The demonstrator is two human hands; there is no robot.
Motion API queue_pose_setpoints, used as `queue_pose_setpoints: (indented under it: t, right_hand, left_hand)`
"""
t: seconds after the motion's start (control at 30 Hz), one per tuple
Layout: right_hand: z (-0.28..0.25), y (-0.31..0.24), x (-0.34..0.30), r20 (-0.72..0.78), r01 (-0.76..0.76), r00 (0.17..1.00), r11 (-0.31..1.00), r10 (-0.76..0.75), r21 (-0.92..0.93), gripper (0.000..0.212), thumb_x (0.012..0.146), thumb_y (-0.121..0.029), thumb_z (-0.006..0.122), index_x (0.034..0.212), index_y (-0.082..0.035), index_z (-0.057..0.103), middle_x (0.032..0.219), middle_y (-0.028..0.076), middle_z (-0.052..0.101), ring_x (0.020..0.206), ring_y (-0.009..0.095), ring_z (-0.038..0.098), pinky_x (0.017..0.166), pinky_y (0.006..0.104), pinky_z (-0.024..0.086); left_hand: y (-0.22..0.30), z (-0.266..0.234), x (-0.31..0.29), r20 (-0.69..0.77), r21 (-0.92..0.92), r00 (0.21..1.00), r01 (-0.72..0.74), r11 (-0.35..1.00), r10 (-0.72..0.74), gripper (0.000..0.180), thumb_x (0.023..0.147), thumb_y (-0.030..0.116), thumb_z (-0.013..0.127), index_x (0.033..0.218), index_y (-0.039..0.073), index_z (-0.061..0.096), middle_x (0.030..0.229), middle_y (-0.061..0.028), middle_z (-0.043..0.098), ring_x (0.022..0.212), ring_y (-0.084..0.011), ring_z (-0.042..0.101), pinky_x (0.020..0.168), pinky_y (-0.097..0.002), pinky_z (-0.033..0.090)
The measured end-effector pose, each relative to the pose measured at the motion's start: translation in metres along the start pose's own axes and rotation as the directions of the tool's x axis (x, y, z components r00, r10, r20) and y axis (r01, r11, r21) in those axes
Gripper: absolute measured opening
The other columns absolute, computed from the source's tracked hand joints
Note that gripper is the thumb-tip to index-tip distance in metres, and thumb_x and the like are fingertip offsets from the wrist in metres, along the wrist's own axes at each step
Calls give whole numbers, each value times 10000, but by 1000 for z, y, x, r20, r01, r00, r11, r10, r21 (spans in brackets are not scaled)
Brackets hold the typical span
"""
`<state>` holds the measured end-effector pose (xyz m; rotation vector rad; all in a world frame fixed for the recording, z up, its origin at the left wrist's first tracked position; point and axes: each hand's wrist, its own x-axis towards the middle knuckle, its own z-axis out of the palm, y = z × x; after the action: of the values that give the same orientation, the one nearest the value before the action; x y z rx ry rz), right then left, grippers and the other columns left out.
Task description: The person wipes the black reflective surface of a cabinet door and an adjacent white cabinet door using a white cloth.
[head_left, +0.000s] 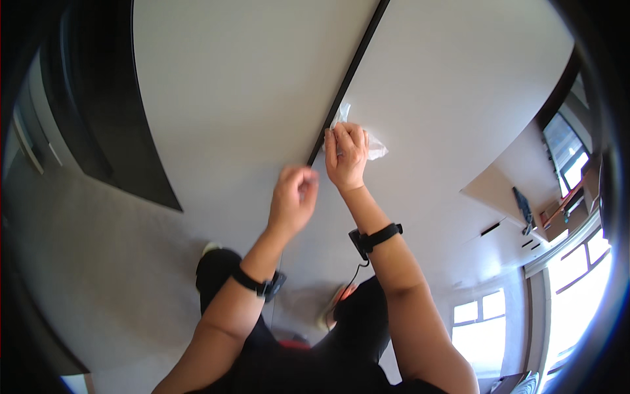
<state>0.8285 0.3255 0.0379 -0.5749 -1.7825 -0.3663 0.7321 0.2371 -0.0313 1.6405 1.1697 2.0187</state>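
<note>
My right hand [348, 154] presses a crumpled white tissue [377, 147] against the edge of a pale, smooth cabinet door [459, 79]. The tissue sticks out above and beside my fingers, right along a narrow dark strip [351, 79]. That strip runs between this door and a second pale door [230, 79] on the left. Lower and to the left, my left hand [293, 200] hovers near the strip's lower end, apart from the tissue. Its fingers are loosely curled and a little blurred, with nothing visible in them.
Dark, tall panelling [111, 98] stands at the left, above a grey floor [125, 262]. A black strap with a small device [360, 243] and a thin cable sits on my right forearm; another device [274, 286] is on the left. Bright windows [581, 282] are at the right.
</note>
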Motion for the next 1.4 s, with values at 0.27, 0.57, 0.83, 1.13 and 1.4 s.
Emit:
queue_pose_setpoints:
  t: [0.27, 0.57, 0.83, 1.13, 1.4]
  right_hand:
    - [27, -22, -152, 218, -365, 916, 926, 337, 99, 141, 791, 13, 611, 931, -2, 615, 896, 117, 561, 792, 302, 541, 693, 394, 447]
    - [6, -15, -305, 873, -484, 62, 779, 484, -398, 142, 819, -116, 557, 857, -104, 693, 1018, 140, 597, 959, 311, 593, 816, 403, 502]
    - [-79, -7, -38, 60, -188, 980, 981, 191, -49, 231, 742, 88, 570, 901, -69, 626, 861, 95, 618, 754, 272, 604, 645, 356, 500]
    - [-93, 68, 78, -67, 301, 937, 892, -341, -338, 131, 795, -35, 563, 898, -84, 626, 860, 89, 608, 750, 238, 586, 619, 356, 468]
    - [-78, 77, -65, 668, 601, 616, 797, -417, -57, 95, 783, -130, 604, 866, -126, 650, 926, 12, 568, 849, 199, 587, 690, 342, 518]
  left_hand:
    - [14, -38, 24, -122, -107, 937, 317, 942, -329, 120, 856, 109, 598, 961, 53, 610, 1056, -70, 538, 846, -168, 573, 706, -283, 499]
    - [10, -30, 28, -120, 27, 942, 319, 947, -314, 151, 849, 124, 603, 986, 61, 603, 1062, -73, 533, 862, -172, 556, 713, -292, 500]
    - [9, -8, 21, 5, 81, 950, 312, 947, -314, 210, 850, 108, 594, 1041, 26, 570, 1099, -115, 521, 827, -184, 592, 695, -305, 518]
    - [10, -6, 9, 54, 131, 966, 242, 961, -251, 209, 845, 90, 595, 1050, 64, 568, 1096, -82, 512, 833, -173, 584, 707, -296, 504]
    - [9, -12, 6, 82, 194, 966, 227, 954, -247, 215, 838, 69, 606, 1050, 47, 575, 1106, -72, 513, 843, -167, 591, 715, -281, 502]
